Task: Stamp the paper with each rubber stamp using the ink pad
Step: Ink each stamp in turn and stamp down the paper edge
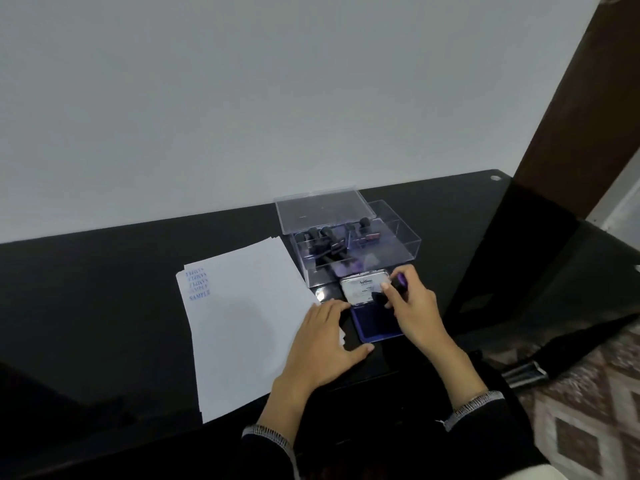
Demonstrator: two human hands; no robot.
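— Two hands are at work, am I counting right?

— Yes, two. Her left hand lies flat with fingers nearly straight, palm down on the right edge of the paper, fingertips reaching the dark desk beside the ink pad. It grips nothing.

— And the other?

— Right hand has its fingers curled round one rubber stamp, a dark handle with a purple end, held above the far end of the open ink pad.

— One ink pad only?

— One. Its blue inked tray lies near the desk's front edge, between the two hands, and its white lid stands tilted back at the far side, just in front of the clear box.

— How many stamps in that box?

— Roughly four dark-handled stamps show through the plastic; the exact count is hard to tell. One box, its clear lid raised behind it, standing toward the desk's back edge, right of the paper.

— And the paper?

— A small stack of white sheets, several edges fanned at the far corner; how many I cannot tell. On the top sheet's far left corner sit four blue "SAMPLE" prints, one below another.
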